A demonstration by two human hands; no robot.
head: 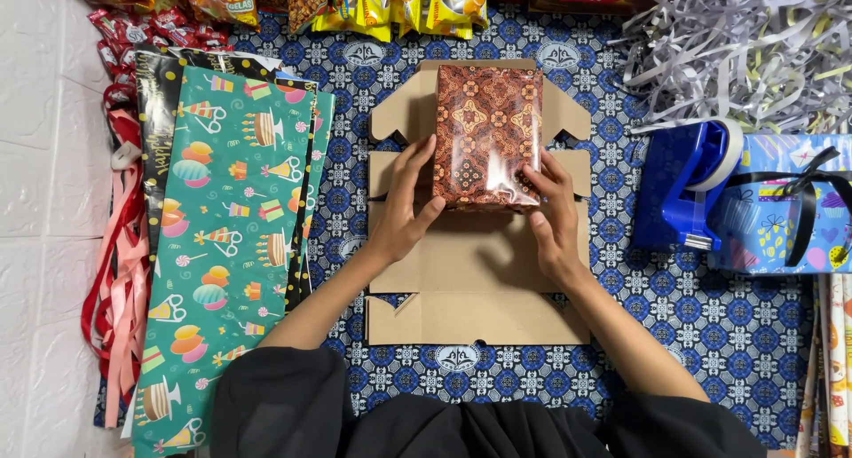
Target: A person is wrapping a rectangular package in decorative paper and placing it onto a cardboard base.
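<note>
blue patterned cloth (710,316), white tiled floor (44,156)

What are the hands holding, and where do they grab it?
Both hands hold the brown patterned wrapped box by its near end: the left hand on the left side near the corner, the right hand on the right. It rests on flat cardboard.

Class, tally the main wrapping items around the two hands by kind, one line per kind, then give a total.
Wrapped box, held by left hand and right hand: 1
Flat cardboard box blank: 1
Blue tape dispenser: 1
Ribboned blue gift: 1
Teal party wrapping sheet: 1
Total: 5
</note>
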